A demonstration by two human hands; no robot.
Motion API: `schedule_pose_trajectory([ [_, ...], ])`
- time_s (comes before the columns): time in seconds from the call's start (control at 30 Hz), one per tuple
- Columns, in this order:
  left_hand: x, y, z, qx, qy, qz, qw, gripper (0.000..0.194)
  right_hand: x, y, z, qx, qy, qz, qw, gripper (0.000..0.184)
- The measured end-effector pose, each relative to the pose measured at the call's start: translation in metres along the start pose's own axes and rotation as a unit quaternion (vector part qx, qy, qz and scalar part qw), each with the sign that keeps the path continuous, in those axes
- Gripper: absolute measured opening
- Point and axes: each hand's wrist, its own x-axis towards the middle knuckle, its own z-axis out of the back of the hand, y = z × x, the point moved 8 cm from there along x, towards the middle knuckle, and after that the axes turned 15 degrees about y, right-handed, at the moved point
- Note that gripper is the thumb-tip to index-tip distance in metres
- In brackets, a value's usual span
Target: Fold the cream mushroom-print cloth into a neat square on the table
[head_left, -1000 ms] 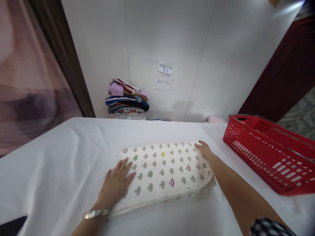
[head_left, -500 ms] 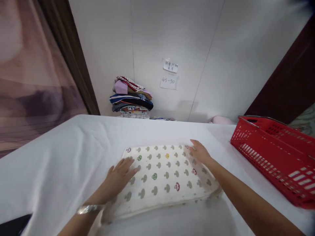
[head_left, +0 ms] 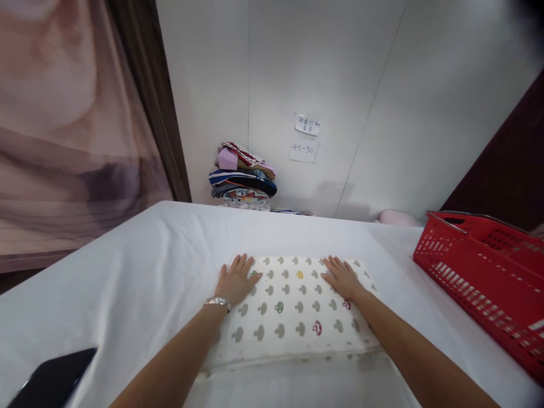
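Rests left hand [head_left: 238, 281] flat near the far left corner of a folded mushroom-print cloth [head_left: 293, 309], fingers spread and gripping nothing. Lays right hand [head_left: 343, 279] palm down by the far right corner, a little inward of the side edge, fingers likewise fanned and holding nothing. Has the cloth directly beneath both hands on the white-covered table [head_left: 140, 272], long axis running left to right, with neither hand noticeably nearer. Hides parts of the two short sides with left forearm [head_left: 170, 357] and right forearm [head_left: 420, 351]. Has a red plastic basket [head_left: 480, 272] to the right, beyond the right forearm and apart from the cloth; a dark flat object [head_left: 55, 377] at near left, too cut off to identify; a stack of folded clothes [head_left: 243, 177] past the far edge, by the wall [head_left: 323, 62].
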Motion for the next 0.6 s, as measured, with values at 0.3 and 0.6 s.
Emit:
schedule_pose_trajectory([
  [0.3, 0.0, 0.0, -0.002, -0.002, -0.002, -0.003, 1.0, 0.07, -0.038, -0.05, -0.011, -0.032, -0.043, -0.089, 0.995, 0.057],
  [0.6, -0.015, -0.009, 0.013, -0.005, 0.004, -0.008, 1.0, 0.066, -0.063, -0.071, -0.001, 0.072, -0.075, -0.115, 0.988, 0.058],
])
